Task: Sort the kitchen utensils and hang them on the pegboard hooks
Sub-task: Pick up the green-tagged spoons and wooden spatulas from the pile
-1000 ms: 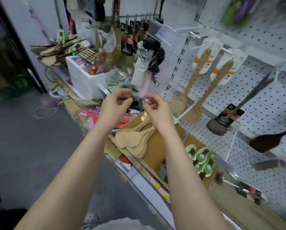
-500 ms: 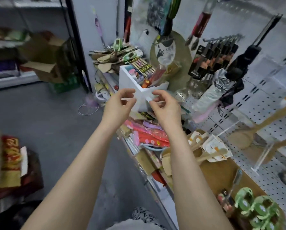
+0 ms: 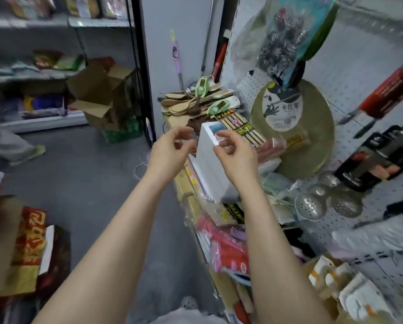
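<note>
Two hands are raised side by side over the shelf's front edge, close together but not touching. The left hand [image 3: 170, 150] has curled fingers, with thumb and forefinger slightly parted; I cannot tell whether it pinches anything. Wooden spoons [image 3: 184, 106] lie heaped at the shelf's far end, behind a white box [image 3: 207, 169]. The right hand [image 3: 236, 157] is likewise curled, its hold unclear. Metal skimmers [image 3: 312, 206] rest against the pegboard [image 3: 387, 197].

floor [image 3: 79, 183]: grey | shelves [image 3: 32, 23]: L side (blurred) | wall [image 3: 167, 17]: pale grey
</note>
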Available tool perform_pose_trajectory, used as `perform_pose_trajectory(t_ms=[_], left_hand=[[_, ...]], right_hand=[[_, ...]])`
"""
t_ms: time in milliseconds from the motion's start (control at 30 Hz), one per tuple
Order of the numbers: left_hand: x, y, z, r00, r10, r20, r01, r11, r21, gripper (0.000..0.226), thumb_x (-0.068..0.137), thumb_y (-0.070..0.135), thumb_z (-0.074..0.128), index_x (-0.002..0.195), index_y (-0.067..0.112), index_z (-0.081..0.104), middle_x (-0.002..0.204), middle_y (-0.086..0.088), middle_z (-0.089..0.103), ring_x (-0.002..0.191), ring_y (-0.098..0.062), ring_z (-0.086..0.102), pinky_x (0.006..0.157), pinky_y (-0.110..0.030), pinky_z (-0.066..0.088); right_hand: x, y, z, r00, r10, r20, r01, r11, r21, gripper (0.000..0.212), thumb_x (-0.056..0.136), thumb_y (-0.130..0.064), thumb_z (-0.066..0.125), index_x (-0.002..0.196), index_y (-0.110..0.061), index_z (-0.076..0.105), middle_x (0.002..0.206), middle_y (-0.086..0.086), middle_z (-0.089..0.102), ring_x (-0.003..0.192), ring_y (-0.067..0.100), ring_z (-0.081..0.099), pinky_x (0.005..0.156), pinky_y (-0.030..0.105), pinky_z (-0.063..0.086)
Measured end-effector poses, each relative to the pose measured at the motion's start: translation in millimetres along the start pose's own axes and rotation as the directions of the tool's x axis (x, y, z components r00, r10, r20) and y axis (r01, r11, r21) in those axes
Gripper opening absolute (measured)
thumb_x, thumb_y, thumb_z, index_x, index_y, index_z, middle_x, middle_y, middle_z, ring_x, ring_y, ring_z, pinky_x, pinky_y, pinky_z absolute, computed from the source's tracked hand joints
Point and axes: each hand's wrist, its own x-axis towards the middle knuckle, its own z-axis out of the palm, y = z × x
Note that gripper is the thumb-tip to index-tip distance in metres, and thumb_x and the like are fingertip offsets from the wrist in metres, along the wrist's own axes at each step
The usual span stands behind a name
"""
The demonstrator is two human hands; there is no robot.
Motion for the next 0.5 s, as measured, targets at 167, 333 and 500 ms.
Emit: perform_pose_trajectory(t_ms=[167,333,500], left_hand=[[67,-12,-10,0.999,-0.018,-0.032,0.019,0.999,0.029,0.020,0.092,0.025,0.064,0.111,0.030,0.065,0.097,0.016,0.068,0.082,-0.009,0.063,0.082,-0.034,0.055],[140,-37,-19,1.000,0.002,0.004,-0.002,1.000,0.014,0.022,0.093,0.024,0.063,0.115,0.026,0.065,0.102,0.014,0.066,0.071,0.007,0.056,0.077,-0.016,0.049],[218,-64,-44,0.995,0.032,0.091,-0.035,0.999,0.025,0.023,0.093,0.023,0.063,0.116,0.026,0.066,0.102,0.017,0.067,0.076,0.009,0.060,0.070,-0.011,0.048]], right_hand=[[70,-4,36,0.999,-0.033,0.034,0.033,0.999,0.008,0.028,0.087,-0.015,0.066,0.113,-0.027,0.067,0.088,-0.010,0.063,0.067,-0.004,0.055,0.076,0.029,0.048],[123,-6,76,0.999,-0.016,0.040,0.016,1.000,-0.020,0.027,0.089,-0.018,0.066,0.113,-0.028,0.067,0.085,-0.014,0.062,0.071,0.001,0.057,0.073,0.028,0.048],[178,-17,124,0.998,0.040,-0.039,-0.041,0.999,-0.015,0.028,0.088,-0.013,0.065,0.113,-0.026,0.067,0.084,-0.014,0.062,0.072,0.005,0.059,0.064,0.019,0.044]])
